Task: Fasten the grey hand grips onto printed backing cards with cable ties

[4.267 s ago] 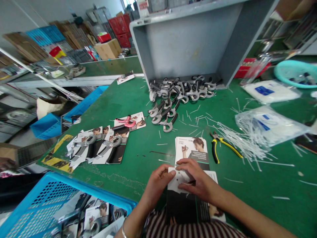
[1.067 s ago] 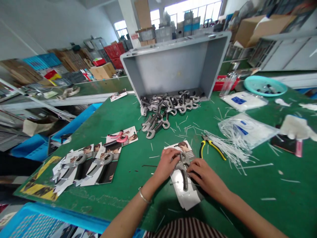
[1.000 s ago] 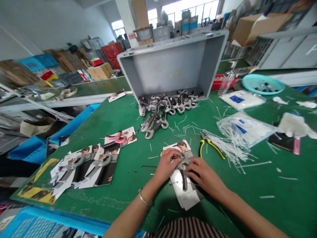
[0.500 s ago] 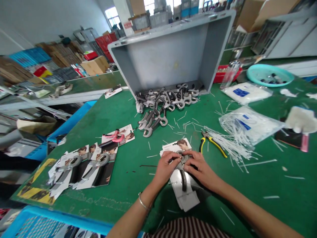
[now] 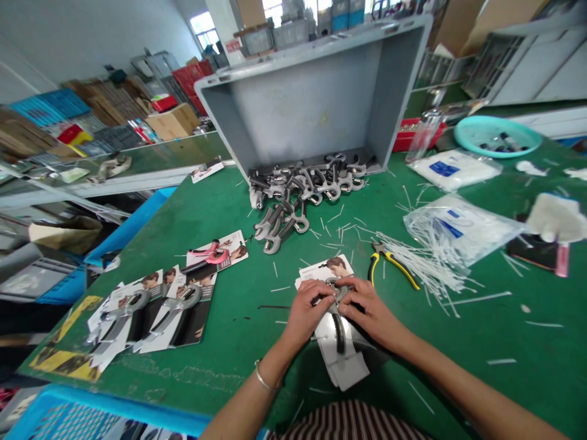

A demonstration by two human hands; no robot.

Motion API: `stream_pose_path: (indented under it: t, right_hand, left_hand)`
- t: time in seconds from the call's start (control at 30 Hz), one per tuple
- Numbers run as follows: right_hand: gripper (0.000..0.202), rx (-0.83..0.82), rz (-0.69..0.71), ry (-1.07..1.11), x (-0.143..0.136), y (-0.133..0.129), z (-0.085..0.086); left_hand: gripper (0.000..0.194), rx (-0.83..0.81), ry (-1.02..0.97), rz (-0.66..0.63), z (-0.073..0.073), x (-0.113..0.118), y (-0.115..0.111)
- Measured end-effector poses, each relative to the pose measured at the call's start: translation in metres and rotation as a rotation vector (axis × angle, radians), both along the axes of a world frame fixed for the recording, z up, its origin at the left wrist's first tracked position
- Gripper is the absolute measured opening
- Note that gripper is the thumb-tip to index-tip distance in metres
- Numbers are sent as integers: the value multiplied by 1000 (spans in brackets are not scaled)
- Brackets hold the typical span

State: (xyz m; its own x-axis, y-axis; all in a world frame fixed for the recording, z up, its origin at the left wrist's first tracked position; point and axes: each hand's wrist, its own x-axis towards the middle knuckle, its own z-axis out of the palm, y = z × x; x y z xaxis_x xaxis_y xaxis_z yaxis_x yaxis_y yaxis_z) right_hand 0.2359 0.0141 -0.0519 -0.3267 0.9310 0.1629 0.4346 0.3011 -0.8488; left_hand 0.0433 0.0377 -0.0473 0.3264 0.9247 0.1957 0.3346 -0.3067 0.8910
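Grey-and-black hand clippers (image 5: 339, 336) with a rounded head lie on a printed backing card (image 5: 338, 266), which rests on several others in front of me. My left hand (image 5: 307, 310) pinches at the head of the clippers from the left, fingers bent. From the right, my right hand (image 5: 370, 311) grips the same head, thumb and fingers close together. My fingertips meet there and cover most of the head; whether a thin tie is between them I cannot tell. Yellow-and-black cutting pliers (image 5: 394, 267) lie beside my right hand, jaws pointing away.
A grey crate (image 5: 316, 101) lies on its side at the back, with a pile of clippers (image 5: 298, 186) spilling out. Carded clippers (image 5: 181, 311) and pink clippers (image 5: 211, 253) lie left. Loose white cable ties (image 5: 424, 269), a plastic bag (image 5: 463, 226) and a turquoise basin (image 5: 498, 137) are right.
The whole view has shifted slightly. Both hands stay on the head of the clippers with only small finger movement; nothing else has visibly moved.
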Motion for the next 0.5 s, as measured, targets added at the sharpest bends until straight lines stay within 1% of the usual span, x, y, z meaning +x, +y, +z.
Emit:
stream_pose_path:
  t: [0.1, 0.17, 0.23, 0.3, 0.37, 0.4, 0.43, 0.5]
  right_hand:
    - [16, -6, -42, 12, -2, 0, 2]
    - [15, -8, -66, 16, -4, 0, 2]
    - [14, -8, -66, 19, -5, 0, 1]
    - [11, -1, -59, 38, -6, 1, 0]
    - [12, -5, -76, 76, -7, 3, -2]
    - [14, -15, -95, 97, -8, 3, -3]
    - [17, -26, -115, 119, -9, 4, -3]
    - [21, -43, -150, 148, -11, 3, -4]
  left_hand:
    - [9, 19, 28, -55, 0, -3, -1]
    - [13, 1, 47, -79, 3, -6, 0]
    - [15, -32, 76, -63, 8, -7, 2]
    - [15, -29, 126, 5, 16, -4, 2]
    - [14, 47, 205, 68, 24, 3, -5]
    - [13, 105, 257, 70, 26, 7, -11]
    - [13, 168, 317, 51, 27, 10, -19]
    - [15, 271, 440, -41, 24, 16, -37]
